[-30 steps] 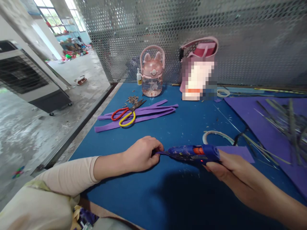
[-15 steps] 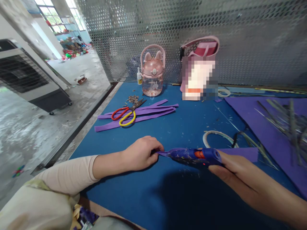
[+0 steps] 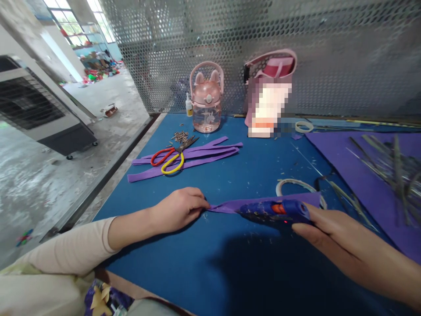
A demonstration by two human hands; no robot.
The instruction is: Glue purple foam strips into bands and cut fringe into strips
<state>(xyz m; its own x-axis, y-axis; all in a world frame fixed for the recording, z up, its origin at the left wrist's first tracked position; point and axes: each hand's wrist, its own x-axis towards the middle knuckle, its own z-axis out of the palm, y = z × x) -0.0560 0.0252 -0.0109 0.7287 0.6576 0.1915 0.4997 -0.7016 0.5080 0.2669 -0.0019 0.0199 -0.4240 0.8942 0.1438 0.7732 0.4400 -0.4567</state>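
My left hand (image 3: 182, 210) pinches the narrow left end of a purple strip (image 3: 226, 205) lying across the blue table. The strip is folded or twisted near my fingers and widens to the right. In my right hand (image 3: 332, 226) is a blue hot glue gun (image 3: 269, 210) with an orange part and a small red light. Its nozzle points left, at the strip's middle, and it covers part of the strip. I cannot tell whether the nozzle touches it. Red and yellow handled scissors (image 3: 173, 160) rest on several cut purple strips (image 3: 210, 152) farther back.
Small metal pieces (image 3: 180, 136) lie behind the scissors. A pink water bottle (image 3: 207, 98) and a small glue bottle (image 3: 188, 106) stand by the perforated metal panel (image 3: 230, 39). A tape roll (image 3: 286, 184) sits behind the strip. At right, a purple sheet (image 3: 335, 151) carries thin stems.
My left hand has slid left, drawing the purple strip along with it. More of the strip shows between my hand and the glue gun, which has shifted slightly right.
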